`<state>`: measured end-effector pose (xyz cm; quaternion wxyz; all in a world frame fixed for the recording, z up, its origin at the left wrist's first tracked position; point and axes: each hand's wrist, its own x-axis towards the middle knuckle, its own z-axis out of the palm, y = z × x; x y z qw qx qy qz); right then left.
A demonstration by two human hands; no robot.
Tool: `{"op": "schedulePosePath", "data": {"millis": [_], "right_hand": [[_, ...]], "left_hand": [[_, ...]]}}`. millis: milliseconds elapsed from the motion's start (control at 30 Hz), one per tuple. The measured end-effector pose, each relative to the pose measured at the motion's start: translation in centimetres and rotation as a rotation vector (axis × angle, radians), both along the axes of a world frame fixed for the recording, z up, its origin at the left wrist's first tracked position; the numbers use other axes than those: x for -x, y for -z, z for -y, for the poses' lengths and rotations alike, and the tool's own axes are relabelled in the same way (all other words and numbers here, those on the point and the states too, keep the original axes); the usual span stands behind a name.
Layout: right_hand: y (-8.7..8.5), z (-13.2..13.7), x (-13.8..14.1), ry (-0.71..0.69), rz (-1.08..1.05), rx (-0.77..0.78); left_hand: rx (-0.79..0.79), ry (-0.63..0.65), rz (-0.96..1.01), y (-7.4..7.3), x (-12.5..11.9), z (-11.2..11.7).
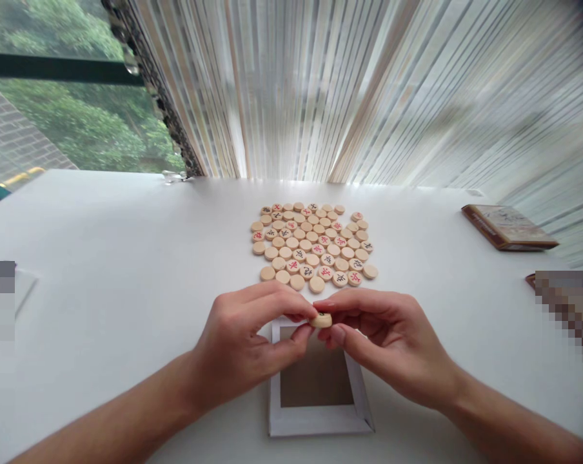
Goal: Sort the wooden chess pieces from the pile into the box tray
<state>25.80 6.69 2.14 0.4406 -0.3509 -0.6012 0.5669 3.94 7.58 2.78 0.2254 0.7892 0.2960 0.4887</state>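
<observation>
At lower centre, your left hand (257,328) and right hand (398,338) are pinching one wooden disc (322,321) above the white frame (315,422), apparently inspecting or turning it; the next move is likely needing one hand's release.

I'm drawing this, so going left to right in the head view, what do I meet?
Trees outside → left hand → held wooden disc → right hand → unblurred brown-edged box or book.
</observation>
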Motion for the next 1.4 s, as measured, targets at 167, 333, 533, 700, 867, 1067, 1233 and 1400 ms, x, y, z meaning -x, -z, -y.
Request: {"op": "schedulePosePath", "data": {"millis": [167, 333, 533, 700, 867, 1067, 1233, 1400], "right_hand": [[0.1, -0.2, -0.5, 0.026, 0.142, -0.154], [-0.1, -0.5, -0.7, -0.016, 0.247, -0.255], [-0.3, -0.9, -0.8, -0.052, 0.31, -0.304], [-0.3, -0.6, -0.9, -0.023, 0.382, -0.305], [-0.3, -0.3, 0.1, 0.018, 0.468, -0.533], [0.4, 0.2, 1.7, -0.004, 0.536, -0.708], [1.2, 0.0, 2.6, -0.033, 0.658, -0.782], [1.7, -0.3, 3.2, -0.053, 0.743, -0.809]], "left_hand": [[-0.169, 0.028, -0.088, 0.1, 0.6, -0.1], [-0.214, 0.089, -0.169, 0.3, 1.1, -0.2], [-0.314, 0.073, -0.246, 0.3, 1.1, -0.4], [-0.226, 0.056, -0.19, 0.2, 1.0, -0.5], [0.094, -0.149, -0.158, 0.4, 2.0, -1.9], [0.304, -0.163, -0.208, 1.5, 2.1, -2.6], [0.315, -0.15, -0.214, 2.1, 1.5, -2.2], [0.317, -0.14, -0.224, 2.1, 1.5, -2.2]]}}
